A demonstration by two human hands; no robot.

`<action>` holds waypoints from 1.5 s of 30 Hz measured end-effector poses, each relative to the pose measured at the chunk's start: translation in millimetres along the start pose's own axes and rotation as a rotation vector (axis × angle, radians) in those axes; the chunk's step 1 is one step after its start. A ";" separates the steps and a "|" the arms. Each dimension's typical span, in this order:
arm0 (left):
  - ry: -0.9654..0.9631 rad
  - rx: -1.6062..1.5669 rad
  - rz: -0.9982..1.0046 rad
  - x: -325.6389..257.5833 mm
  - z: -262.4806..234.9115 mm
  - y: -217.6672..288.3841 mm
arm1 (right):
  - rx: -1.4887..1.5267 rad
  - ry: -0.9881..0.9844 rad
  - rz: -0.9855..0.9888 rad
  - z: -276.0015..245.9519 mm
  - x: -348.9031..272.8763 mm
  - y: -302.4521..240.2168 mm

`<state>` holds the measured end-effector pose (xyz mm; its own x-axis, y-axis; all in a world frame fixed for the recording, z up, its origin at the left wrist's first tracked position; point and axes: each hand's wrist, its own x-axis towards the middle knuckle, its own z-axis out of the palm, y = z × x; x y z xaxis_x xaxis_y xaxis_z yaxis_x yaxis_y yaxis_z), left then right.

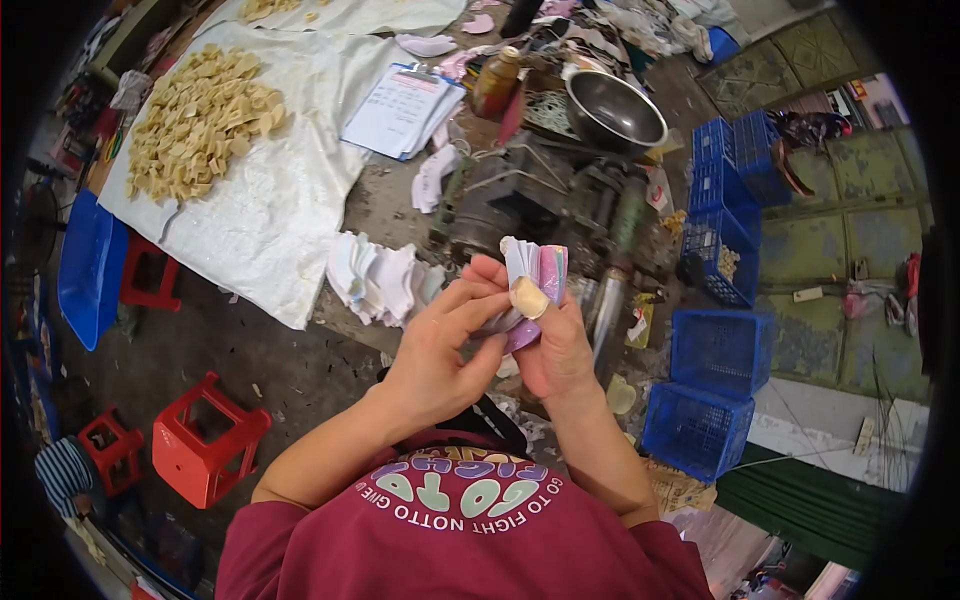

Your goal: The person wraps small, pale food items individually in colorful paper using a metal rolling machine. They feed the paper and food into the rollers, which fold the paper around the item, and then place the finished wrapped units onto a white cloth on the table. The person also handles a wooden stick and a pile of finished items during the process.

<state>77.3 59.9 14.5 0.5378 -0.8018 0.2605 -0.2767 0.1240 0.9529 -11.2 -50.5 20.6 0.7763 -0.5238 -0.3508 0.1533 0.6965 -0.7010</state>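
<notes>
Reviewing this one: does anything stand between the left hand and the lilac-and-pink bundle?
Nothing visible does. The left hand has its fingers at the left side of the bundle, apparently touching it, while the right hand grips it. A cream-coloured piece by the right thumb covers only part of the front.

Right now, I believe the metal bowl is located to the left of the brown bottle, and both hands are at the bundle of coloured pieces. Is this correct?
Not quite: the head view shows the metal bowl to the right of the brown bottle. The left hand and right hand are indeed both at the bundle of coloured pieces.
</notes>
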 end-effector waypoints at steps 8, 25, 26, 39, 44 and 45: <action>-0.070 -0.557 -0.494 4.3 30.9 28.6 | -0.276 -0.123 -0.047 -65.2 -50.9 -48.7; 0.000 -0.558 -0.255 2.1 79.1 31.5 | -0.570 0.344 -0.310 -137.7 -85.9 -114.4; -0.047 -0.476 -0.237 3.3 79.7 25.5 | -0.579 0.315 -0.297 -145.8 -92.4 -124.6; 0.115 0.253 -0.056 -16.0 104.1 -23.3 | -0.897 0.358 -0.228 -147.6 -70.2 -73.0; 0.107 0.389 0.040 -15.6 117.1 -49.7 | -1.052 0.318 -0.142 -145.2 -55.5 -61.6; 0.114 0.397 0.038 -15.0 115.3 -53.4 | -0.983 0.356 -0.155 -141.5 -54.6 -61.1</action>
<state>-7.8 -2.1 -58.1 0.5994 -0.7287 0.3313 -0.5719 -0.1003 0.8141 -149.4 -133.8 -5.3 0.5423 -0.7974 -0.2647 -0.4509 -0.0103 -0.8925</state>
